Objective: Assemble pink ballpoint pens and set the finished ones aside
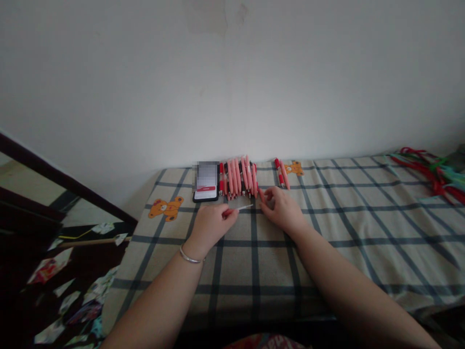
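My left hand point(212, 223) is closed on a thin white stick point(245, 207) that looks like a pen refill, with a bit of red at its base between the fingers. My right hand point(283, 209) pinches a pink pen barrel point(261, 195) between thumb and fingers. Just beyond both hands lies a row of pink pens point(238, 177), with red and black parts showing among them. To the right of that row, a red pen point(279, 170) and a pink one point(285, 175) lie side by side. The fingertips are too small to show finer detail.
A phone point(206, 195) with a lit screen lies left of the pens. A checked cloth point(236, 261) with bear prints covers the surface, which meets a pale wall point(232, 87). Red and green strips point(432, 167) are heaped at the far right. Scraps point(69, 303) litter the lower left.
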Tool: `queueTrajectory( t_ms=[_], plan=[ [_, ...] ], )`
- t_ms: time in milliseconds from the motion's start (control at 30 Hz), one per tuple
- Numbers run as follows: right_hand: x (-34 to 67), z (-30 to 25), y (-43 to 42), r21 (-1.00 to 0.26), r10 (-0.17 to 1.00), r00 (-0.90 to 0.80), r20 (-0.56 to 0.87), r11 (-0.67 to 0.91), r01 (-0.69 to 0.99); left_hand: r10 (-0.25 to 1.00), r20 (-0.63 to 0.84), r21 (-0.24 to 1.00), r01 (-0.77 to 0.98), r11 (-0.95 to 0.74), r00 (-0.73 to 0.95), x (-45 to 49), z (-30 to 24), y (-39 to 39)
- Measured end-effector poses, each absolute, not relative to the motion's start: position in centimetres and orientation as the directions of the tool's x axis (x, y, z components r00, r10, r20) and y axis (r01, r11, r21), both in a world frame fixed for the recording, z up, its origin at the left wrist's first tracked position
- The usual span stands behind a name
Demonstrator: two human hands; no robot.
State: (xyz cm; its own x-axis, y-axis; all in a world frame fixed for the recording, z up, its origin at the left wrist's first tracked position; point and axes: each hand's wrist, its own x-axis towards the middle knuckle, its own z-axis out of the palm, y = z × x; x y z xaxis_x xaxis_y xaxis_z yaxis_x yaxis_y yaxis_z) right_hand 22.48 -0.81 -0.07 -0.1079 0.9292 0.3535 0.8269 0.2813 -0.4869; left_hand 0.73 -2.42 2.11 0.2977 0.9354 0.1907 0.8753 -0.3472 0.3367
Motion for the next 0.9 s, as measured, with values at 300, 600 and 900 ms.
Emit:
queueTrajectory(
  t_ms=[300,600,900],
  plan=[
    [22.3,0.7,-1.3,-0.666,0.895,-0.144,0.421,0.413,0.621,0.933,0.187,0.353,0.865,-0.357,0.308,0.9,2.1,-2.6],
    [21.4,1.2,-2.1,-0.611,0.854,-0.36,0.376,0.521,0.596,0.928,0.182,0.337,0.866,-0.369,0.324,1.0,2.0,-2.6],
    [22.2,0.8,-1.5,-0.739,0.888,-0.211,0.41,0.458,0.493,0.931,0.171,0.343,0.867,-0.362,0.321,0.9,2.1,-2.7]
  ],
)
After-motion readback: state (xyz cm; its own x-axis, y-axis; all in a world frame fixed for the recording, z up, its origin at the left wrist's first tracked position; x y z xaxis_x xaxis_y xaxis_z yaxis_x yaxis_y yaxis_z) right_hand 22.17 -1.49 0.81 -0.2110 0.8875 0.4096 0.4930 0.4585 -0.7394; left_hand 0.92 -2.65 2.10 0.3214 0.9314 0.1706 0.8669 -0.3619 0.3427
